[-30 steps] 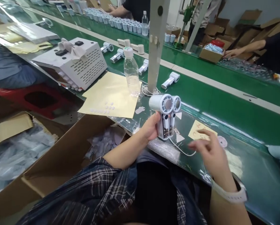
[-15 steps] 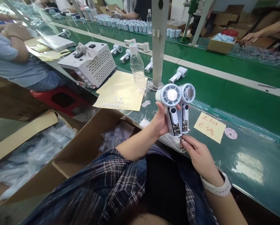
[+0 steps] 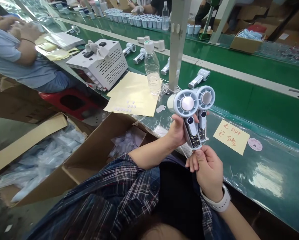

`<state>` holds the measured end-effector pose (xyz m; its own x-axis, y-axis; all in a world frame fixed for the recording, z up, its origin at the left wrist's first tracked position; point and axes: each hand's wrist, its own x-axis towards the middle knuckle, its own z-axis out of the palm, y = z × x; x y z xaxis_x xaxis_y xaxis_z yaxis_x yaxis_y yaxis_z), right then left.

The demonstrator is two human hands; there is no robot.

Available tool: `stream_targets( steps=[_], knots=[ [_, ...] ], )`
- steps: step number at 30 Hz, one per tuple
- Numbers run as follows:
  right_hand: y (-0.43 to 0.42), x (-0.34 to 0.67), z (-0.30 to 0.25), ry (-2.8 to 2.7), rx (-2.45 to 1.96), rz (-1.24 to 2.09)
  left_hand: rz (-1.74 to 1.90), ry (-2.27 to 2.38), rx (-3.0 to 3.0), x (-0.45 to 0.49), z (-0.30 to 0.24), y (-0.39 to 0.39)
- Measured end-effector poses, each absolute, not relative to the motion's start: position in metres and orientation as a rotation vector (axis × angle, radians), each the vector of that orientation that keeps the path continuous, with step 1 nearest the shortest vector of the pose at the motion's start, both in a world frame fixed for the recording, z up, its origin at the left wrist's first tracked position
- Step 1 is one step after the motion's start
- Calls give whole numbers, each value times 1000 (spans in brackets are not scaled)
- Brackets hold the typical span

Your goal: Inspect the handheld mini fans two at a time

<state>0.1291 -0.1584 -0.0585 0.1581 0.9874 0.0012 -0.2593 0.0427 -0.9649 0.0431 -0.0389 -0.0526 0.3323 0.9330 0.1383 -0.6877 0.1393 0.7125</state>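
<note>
Two pale blue handheld fans, a front one (image 3: 187,104) and a rear one (image 3: 206,98), stand side by side in my left hand (image 3: 177,130). Its thumb and fingers wrap round their handles. Both handles are uncovered on the front, baring dark circuit boards, each below a small round display. Faint light marks show on the front fan's display. My right hand (image 3: 207,170), with a white watch on the wrist, is closed against the bottom end of the front fan. Its fingers cover the end of the white cable seen there earlier.
A yellow note (image 3: 231,136) lies right of my hands, beside a pink round sticker (image 3: 255,144). Left are a water bottle (image 3: 153,71), yellow sheets (image 3: 131,96) and a white instrument box (image 3: 101,63). More fans lie along the green belt (image 3: 222,66). A metal post (image 3: 177,46) rises ahead. An open carton (image 3: 94,150) stands below.
My right hand has moved up against the front fan's base, and the cable loop is now out of sight. Light marks have appeared on that fan's display. The view has shifted slightly.
</note>
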Motion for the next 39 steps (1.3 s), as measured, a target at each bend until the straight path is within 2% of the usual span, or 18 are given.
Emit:
stream_targets(
  steps=[6, 9, 12, 17, 23, 29, 35, 39],
  knots=[
    [-158, 135, -63, -1063, -1190, 1132, 1207, 320, 759, 44, -58, -36],
    [-155, 145, -58, -1416, -1296, 884, 1190, 292, 610, 37, -52, -33],
    [-153, 149, -56, -1474, -1298, 696, 1191, 275, 466, 31, -45, -33],
    [-152, 145, -58, -1232, -1302, 854, 1177, 221, 536, 27, -41, -37],
    [-153, 150, -59, -1262, -1317, 948, 1189, 211, 574, 26, -47, -35],
    [-156, 132, -70, -879, -1101, 1060, 1219, 235, 684, 41, -56, -40],
    [-155, 135, -78, -865, -1182, 1046, 1249, 217, 718, 50, -61, -44],
    [-157, 142, -75, -1127, -1301, 873, 1217, 216, 673, 46, -58, -41]
  ],
)
